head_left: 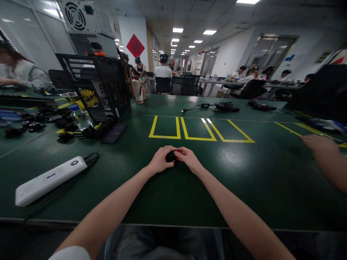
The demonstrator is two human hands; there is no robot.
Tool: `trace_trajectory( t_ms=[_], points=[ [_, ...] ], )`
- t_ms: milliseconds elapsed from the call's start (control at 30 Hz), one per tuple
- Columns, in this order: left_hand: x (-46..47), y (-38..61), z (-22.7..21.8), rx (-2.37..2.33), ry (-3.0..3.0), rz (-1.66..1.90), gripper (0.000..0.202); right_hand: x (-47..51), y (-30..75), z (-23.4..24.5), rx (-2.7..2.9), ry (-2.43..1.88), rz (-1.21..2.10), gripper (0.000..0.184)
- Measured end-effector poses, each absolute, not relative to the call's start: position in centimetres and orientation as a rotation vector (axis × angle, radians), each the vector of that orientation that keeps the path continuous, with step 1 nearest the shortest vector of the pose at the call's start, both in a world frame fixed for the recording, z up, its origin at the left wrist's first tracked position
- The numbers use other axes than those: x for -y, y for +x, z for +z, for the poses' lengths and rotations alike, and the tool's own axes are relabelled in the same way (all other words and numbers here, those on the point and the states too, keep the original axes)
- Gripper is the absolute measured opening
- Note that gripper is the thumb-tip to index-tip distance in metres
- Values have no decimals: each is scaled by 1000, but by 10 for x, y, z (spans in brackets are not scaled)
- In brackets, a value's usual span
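Both of my hands meet over the green tabletop, around a small black rounded object (170,156). Its kind cannot be made out, because fingers cover most of it. My left hand (159,159) curls round its left side. From the other side, the thumb and fingers of my right hand (189,159) close in on it. Just beyond my hands are yellow tape outlines (165,137) on the table (130,195).
A white power strip-like device (51,180) lies at left. Behind it stand a clear bottle (81,118) and an open black computer case (104,85), with another case on top. Black cables (226,107) lie farther back. At right, another person's hand (316,142) reaches across the table.
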State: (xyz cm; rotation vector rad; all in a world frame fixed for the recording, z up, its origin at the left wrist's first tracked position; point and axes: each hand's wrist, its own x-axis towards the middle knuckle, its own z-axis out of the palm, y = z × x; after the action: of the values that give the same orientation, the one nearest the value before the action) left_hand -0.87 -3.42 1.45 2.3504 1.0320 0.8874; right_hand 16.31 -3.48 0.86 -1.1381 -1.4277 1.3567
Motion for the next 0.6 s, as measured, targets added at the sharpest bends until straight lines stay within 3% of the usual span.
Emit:
trace_trajectory(
  t_ms=[167,600],
  points=[
    [31,-11,12,-1011,2282,886,74,36,168,10,1436,-1073,1405,23],
    [35,-14,17,-942,2268,889,62,49,161,12,1485,-1058,1301,26]
  ],
)
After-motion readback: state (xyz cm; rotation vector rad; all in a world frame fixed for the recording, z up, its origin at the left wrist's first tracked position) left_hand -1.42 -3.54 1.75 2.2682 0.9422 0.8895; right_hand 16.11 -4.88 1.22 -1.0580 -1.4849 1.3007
